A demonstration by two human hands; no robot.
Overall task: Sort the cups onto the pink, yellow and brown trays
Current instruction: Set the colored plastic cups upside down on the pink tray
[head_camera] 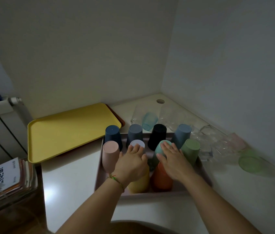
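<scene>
From the head view, looks down into a corner of the counter [76,174] at the pink tray [98,174], packed with upturned cups: dark blue cup [112,135], grey-blue cup [134,133], black cup [157,135] and light blue cup [182,134] at the back, pink cup [110,154], pale white cup [137,143], mint cup [160,146] and green cup [190,151] in the middle, yellow cup [140,183] and orange cup [161,178] nearest. Finds the left hand [132,163] reaching over the yellow cup, fingers fairly straight on the pale white cup's base, thumb apart, gripping nothing. Finds the right hand [172,159] draped over the mint cup, thumb against its near side; cannot tell whether that grip is closed. Places the yellow tray [69,130] to the left, lying on the brown tray [122,123], only a far edge showing. Shows glasses [206,144] lying on the counter right of the pink tray. Reads, as a judgement, as the start of a two-cup pick. To do it well: wrap each cup round its wall rather than pinching the base, lift straight up to clear the close neighbours, keep wrists off the yellow and orange cups, then carry left toward the trays.
</scene>
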